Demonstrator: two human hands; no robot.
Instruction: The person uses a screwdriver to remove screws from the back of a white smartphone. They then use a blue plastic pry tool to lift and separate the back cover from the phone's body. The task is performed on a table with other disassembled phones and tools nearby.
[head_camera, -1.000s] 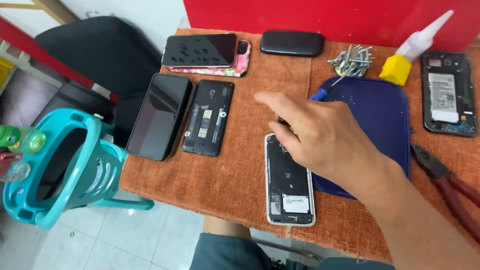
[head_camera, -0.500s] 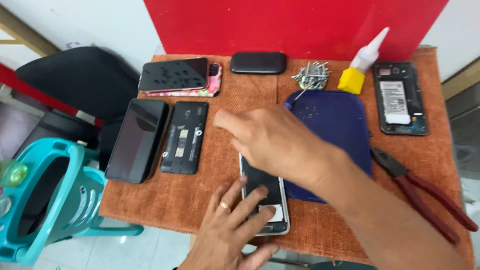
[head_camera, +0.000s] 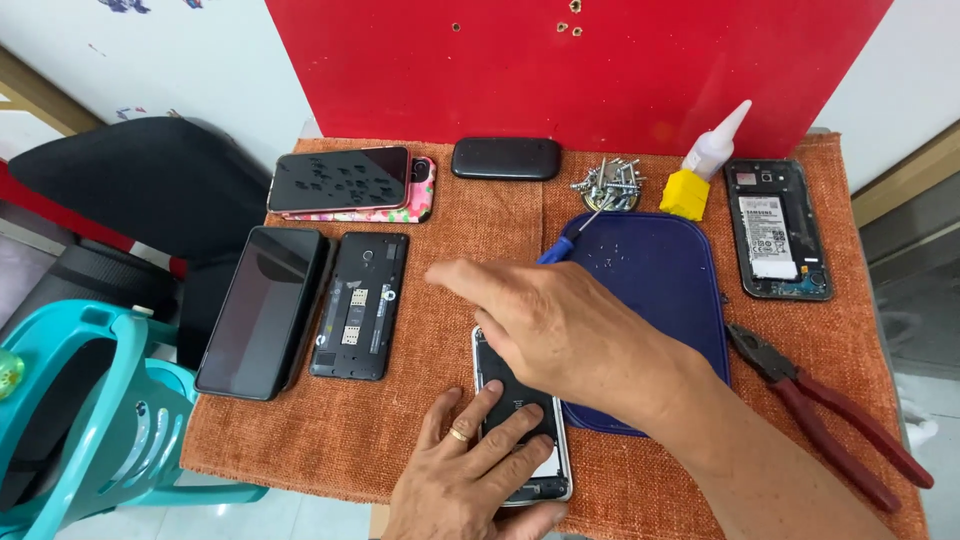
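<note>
My left hand (head_camera: 465, 480), with a ring on one finger, lies spread over the lower half of an open-backed phone (head_camera: 512, 398) near the front edge of the orange cloth (head_camera: 450, 230), thumb hooked under its bottom end. My right hand (head_camera: 560, 330) reaches across from the right and hovers over the phone's top, fingers stretched out toward the left with nothing seen in them. A blue-handled screwdriver (head_camera: 558, 250) lies just behind that hand on the corner of a dark blue mat (head_camera: 660, 290).
Left of my hands lie a backless black phone (head_camera: 360, 305), a black phone (head_camera: 262, 310) and a phone on a pink case (head_camera: 345, 180). Loose screws (head_camera: 608, 185), a glue bottle (head_camera: 700, 170), another opened phone (head_camera: 778, 230) and red pliers (head_camera: 830, 415) lie right. A teal chair (head_camera: 90, 420) stands left.
My left hand has come up from below and settled on the open-backed phone. My right hand stays stretched out over the phone's top. The view has tilted up a little.
</note>
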